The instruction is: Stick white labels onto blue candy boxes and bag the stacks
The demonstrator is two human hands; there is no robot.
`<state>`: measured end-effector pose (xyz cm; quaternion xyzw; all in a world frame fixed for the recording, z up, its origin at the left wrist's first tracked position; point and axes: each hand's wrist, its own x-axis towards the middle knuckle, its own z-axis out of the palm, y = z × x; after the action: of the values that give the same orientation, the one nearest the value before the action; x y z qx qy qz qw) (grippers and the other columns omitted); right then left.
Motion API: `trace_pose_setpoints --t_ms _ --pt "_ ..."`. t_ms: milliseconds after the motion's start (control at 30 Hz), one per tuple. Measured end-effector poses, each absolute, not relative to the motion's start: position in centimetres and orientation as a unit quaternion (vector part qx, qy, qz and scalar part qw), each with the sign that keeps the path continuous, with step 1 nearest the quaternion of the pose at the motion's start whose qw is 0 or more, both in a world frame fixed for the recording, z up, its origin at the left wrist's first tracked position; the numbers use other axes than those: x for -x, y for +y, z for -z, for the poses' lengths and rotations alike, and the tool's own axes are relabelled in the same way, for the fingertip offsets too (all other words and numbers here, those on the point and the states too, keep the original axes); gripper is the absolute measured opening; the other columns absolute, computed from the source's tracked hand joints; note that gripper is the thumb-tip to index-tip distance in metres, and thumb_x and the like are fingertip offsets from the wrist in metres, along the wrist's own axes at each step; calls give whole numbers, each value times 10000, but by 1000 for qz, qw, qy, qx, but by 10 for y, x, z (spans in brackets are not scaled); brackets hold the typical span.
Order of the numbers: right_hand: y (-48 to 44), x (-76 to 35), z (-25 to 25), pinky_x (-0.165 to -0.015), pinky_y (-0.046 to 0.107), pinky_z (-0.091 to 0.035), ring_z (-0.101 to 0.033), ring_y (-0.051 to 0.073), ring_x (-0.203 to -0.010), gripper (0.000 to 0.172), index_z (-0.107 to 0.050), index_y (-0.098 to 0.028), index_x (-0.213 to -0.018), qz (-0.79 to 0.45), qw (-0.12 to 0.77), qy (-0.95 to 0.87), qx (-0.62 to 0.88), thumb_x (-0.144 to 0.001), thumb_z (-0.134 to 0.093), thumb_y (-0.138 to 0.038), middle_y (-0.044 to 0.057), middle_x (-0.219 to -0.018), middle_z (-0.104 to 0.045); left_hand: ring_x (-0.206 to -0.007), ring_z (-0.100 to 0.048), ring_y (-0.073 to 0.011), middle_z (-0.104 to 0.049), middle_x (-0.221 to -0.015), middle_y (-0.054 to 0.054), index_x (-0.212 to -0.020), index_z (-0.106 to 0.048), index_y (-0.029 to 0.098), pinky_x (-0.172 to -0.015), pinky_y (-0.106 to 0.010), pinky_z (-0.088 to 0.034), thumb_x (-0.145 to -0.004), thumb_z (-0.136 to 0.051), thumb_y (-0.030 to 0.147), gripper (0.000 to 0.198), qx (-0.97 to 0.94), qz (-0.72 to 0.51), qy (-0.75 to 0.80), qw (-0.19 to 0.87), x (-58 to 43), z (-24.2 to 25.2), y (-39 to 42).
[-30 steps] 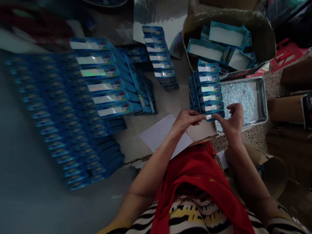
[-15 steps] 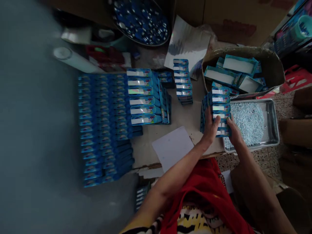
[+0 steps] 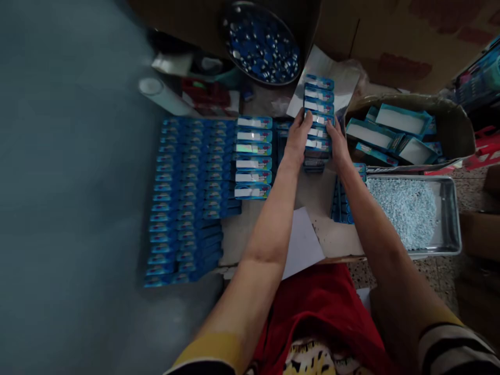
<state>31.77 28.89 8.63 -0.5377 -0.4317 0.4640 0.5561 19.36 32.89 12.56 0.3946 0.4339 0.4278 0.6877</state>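
Note:
A row of small blue boxes with white fronts (image 3: 319,94) is squeezed from both sides between my hands. My left hand (image 3: 297,136) presses its left side, the thumb lying on the fronts. On the right side, my right hand (image 3: 338,141) is closed against the row. Directly below, other dark blue boxes (image 3: 313,165) show; whether the held row rests on them I cannot tell. Left of my left hand stands a stack of similar boxes (image 3: 253,164). Under my right forearm, another group of blue boxes (image 3: 344,203) is partly hidden.
Long rows of blue boxes (image 3: 167,219) stand at the left. A carton (image 3: 461,117) holds several larger teal boxes, and below it lies a metal tray (image 3: 449,219) of pale blue pellets. A basin (image 3: 265,44) of blue pieces stands behind, and a paper sheet (image 3: 302,245) lies in front.
Both hands have moved left and away from my body, from the boxes by the metal tray to the middle stack, with a row of boxes between them. The view has shifted too.

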Motion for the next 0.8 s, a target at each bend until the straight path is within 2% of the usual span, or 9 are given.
trace_pose_setpoints --t_ms 100,233,300,367,400,500,600,700,800 --pt "286 -312 -84 -1340 510 -297 -323 262 -1636 812 -406 -317 -1628 -422 542 -433 584 -953 -547 -745 6 -1629 -527 -1548 -483 -235 -563 -1616 -121 -1527 -496 119 -1329 -444 -338 -1145 -422 401 480 -383 -471 468 642 -195 -109 305" --pt "185 -274 -108 -1297 474 -379 -468 248 -1530 589 -439 -339 -1553 -281 583 -392 654 -1038 -470 -623 49 -1595 -507 -1618 -374 -216 -430 -1718 -46 -1593 -438 291 -1338 -382 -322 -1103 -439 562 560 -464 -548 506 477 -165 -90 157" --pt "114 -252 -103 -1207 445 -473 -588 233 -1379 462 -498 -369 -1460 -277 546 -375 696 -1041 -507 -562 57 -1464 -584 -1536 -476 -278 -554 -1604 -89 -1462 -582 304 -1301 -471 -370 -1052 -545 559 484 -545 -462 556 426 -132 -67 84" --pt "52 -234 -79 -1057 436 -559 -678 237 -1137 378 -602 -297 -1268 -372 472 -356 715 -994 -576 -556 73 -1192 -688 -1332 -610 -330 -712 -1291 -145 -1194 -725 256 -1218 -520 -429 -1006 -610 551 368 -582 -350 632 373 -89 -35 49" --pt "30 -227 -64 -972 421 -585 -692 233 -1020 381 -630 -265 -1163 -422 429 -339 724 -938 -634 -573 68 -1076 -708 -1298 -614 -340 -723 -1243 -160 -1179 -733 232 -1207 -529 -423 -1006 -618 497 336 -602 -277 653 366 -66 -19 48" --pt "4 -217 -23 -848 376 -586 -682 215 -865 397 -641 -228 -977 -474 362 -283 751 -859 -662 -607 52 -910 -715 -1325 -573 -345 -709 -1320 -173 -1193 -743 197 -1213 -496 -379 -1016 -604 399 303 -657 -116 662 341 -15 25 92" --pt "29 -217 4 -762 321 -572 -688 192 -807 431 -620 -226 -1009 -459 376 -244 767 -935 -555 -645 50 -914 -720 -1244 -609 -327 -719 -1291 -160 -1195 -754 192 -1145 -434 -414 -1010 -614 397 311 -674 -12 647 357 -2 51 137" --pt "64 -215 28 -643 296 -550 -695 188 -690 476 -538 -227 -1188 -499 274 -224 791 -959 -556 -645 46 -891 -735 -1262 -586 -353 -665 -1374 -166 -1394 -658 194 -1096 -412 -440 -821 -855 449 657 -683 59 630 365 -13 63 129" --pt "73 -207 56 -666 313 -549 -708 215 -708 506 -524 -198 -1221 -497 155 -245 818 -860 -737 -482 51 -864 -744 -1320 -540 -382 -611 -1429 -187 -1495 -568 197 -1105 -428 -430 -739 -932 444 874 -686 77 638 342 -22 70 96"
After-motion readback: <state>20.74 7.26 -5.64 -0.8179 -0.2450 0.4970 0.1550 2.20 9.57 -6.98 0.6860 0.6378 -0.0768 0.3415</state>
